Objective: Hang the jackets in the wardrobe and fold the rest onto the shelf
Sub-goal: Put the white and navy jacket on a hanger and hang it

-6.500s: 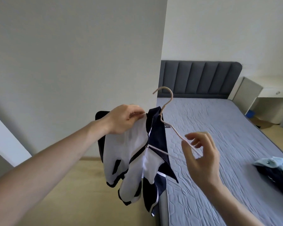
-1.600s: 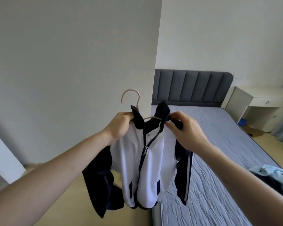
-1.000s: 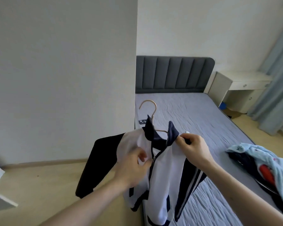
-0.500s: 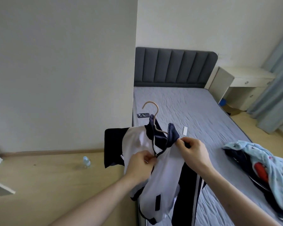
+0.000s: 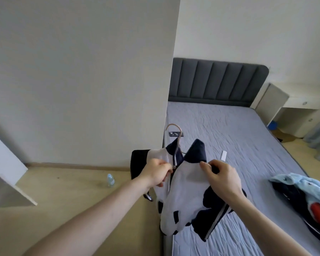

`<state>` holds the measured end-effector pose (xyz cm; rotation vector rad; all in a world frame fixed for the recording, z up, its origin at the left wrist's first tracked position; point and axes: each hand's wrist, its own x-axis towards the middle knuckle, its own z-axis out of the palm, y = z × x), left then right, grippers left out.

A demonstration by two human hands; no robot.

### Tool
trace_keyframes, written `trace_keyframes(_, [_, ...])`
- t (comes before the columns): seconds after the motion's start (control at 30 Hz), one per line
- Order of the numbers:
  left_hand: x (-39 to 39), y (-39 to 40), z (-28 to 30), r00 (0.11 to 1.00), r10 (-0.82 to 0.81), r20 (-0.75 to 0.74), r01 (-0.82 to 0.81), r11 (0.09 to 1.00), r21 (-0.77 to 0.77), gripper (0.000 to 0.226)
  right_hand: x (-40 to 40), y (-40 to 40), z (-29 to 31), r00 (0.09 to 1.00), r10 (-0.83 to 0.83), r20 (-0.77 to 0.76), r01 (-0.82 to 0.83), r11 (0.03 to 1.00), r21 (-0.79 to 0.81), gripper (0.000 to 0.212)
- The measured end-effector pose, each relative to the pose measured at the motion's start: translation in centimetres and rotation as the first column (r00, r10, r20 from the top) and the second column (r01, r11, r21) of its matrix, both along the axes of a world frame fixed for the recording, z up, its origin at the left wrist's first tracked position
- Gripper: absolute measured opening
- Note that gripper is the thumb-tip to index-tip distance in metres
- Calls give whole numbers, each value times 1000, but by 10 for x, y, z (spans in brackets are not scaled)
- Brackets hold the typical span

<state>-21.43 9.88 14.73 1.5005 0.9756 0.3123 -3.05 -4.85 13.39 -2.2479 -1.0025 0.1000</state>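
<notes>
The jacket (image 5: 187, 193) is white in front with dark blue sleeves and a dark blue collar. It is on a thin, light-colored hanger (image 5: 175, 134), and the hook sticks up above the collar. The jacket hangs in the air over the edge of the bed. The zipper is part way up, and the collar is open at the top. One dark sleeve hangs to the left, the other to the right with white stripes on it. More clothes (image 5: 307, 198) lie in a heap on the bed at the right: light blue, dark and red.
</notes>
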Motion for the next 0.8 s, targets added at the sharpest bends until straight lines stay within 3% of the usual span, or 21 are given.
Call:
trace_keyframes(0.17, [-2,1,13,967,187,171,-187,982,-18,20,-6,14,-7,996,89,-18,-89,996,-18,42])
trace_keyframes(0.3, [-13,-3,2,942,317,110,-305,945,-118,25,-6,30,-4,974,216,-71,-220,974,-48,42])
trace_keyframes(0.4, [-26,-2,4,913,382,140,-369,923,-112,19,-12,43,-6,953,295,-66,-301,948,-100,36])
trace_keyframes(0.5, [-51,-6,-2,904,409,126,-402,912,-77,28,-19,59,-4,914,388,-122,-398,915,-71,40])
trace_keyframes(0.57, [-76,-8,-11,890,454,55,-456,889,38,30,-28,70,-3,869,468,-161,-482,874,-58,43])
trace_keyframes(0.67, [-127,-11,-20,810,587,-18,-495,699,516,8,-48,84,-3,797,571,-196,-591,804,-59,44])
trace_keyframes(0.73, [-161,-10,-22,794,602,-87,-350,568,745,34,-64,95,-3,753,625,-206,-650,756,-77,42])
trace_keyframes(0.8, [-190,-4,-21,776,591,-220,-214,575,789,38,-86,108,0,699,686,-204,-712,695,-100,38])
